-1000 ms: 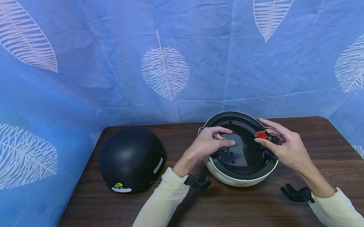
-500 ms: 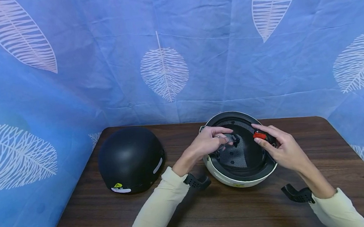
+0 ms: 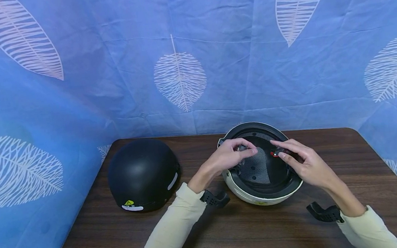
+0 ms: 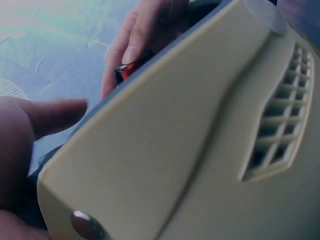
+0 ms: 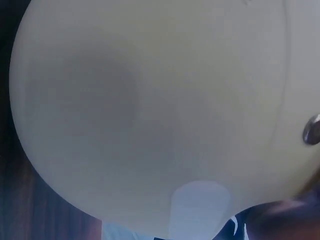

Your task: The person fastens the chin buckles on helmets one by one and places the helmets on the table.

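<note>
A cream helmet (image 3: 263,200) lies upside down on the table, its black padded inside facing up. Above its right rim, my right hand (image 3: 304,161) pinches a red and black buckle (image 3: 275,154) between thumb and fingers; the left wrist view also shows this red buckle (image 4: 128,71). My left hand (image 3: 228,156) is over the left rim, thumb and index finger curled together around part of the chin strap (image 3: 240,148). Its fingers mostly hide that strap piece. In the right wrist view, the cream shell (image 5: 150,115) fills most of the picture.
A black helmet (image 3: 144,173) sits dome up on the left of the dark wooden table (image 3: 252,234). Behind the table hangs a blue cloth (image 3: 230,77) with white leaf prints. Black bands (image 3: 214,199) are on both wrists.
My right hand has moved slightly left with the red buckle, which has turned and shows less red. A dark clip that showed at my left fingertips half a second ago is now hidden.
</note>
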Demonstrator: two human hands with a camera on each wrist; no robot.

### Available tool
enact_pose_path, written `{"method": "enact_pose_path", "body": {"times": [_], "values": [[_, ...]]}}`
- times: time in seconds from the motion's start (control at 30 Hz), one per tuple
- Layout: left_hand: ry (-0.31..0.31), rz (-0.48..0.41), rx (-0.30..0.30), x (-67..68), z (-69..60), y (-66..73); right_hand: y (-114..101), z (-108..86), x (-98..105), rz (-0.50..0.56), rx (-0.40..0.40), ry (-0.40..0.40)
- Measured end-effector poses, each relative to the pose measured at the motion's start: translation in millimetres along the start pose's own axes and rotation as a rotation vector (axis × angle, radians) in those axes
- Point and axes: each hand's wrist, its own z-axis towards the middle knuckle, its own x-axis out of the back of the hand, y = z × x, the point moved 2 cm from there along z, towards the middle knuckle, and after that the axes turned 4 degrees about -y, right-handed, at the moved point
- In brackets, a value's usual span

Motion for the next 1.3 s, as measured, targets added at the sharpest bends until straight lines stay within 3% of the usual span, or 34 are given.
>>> {"method": "enact_pose_path", "body": {"times": [0.23,0.47,0.67,0.87,1.03,1.3], "values": [[0.009,0.023,-0.022,-1.9,-1.5,-3.3,-3,-0.3,0,0.001,-0.020,-0.003],[0.011,-0.044,-0.018,-5.6,-2.2,-5.7,-1,-2.8,2,-0.005,-0.152,-0.031],[-0.014,-0.069,-0.051,-6.6,-1.7,-6.6,0,-4.1,3,0.020,-0.210,-0.038],[-0.098,-0.136,-0.097,-6.9,0.0,-5.9,2,-4.3,2,0.142,-0.200,-0.049],[-0.116,-0.166,-0.113,-8.3,2.1,-5.9,6,-5.1,0,0.220,-0.182,-0.054],[-0.112,-0.230,-0.062,-9.3,1.2,-6.0,10,-6.3,-1,0.278,-0.202,-0.058]]}}
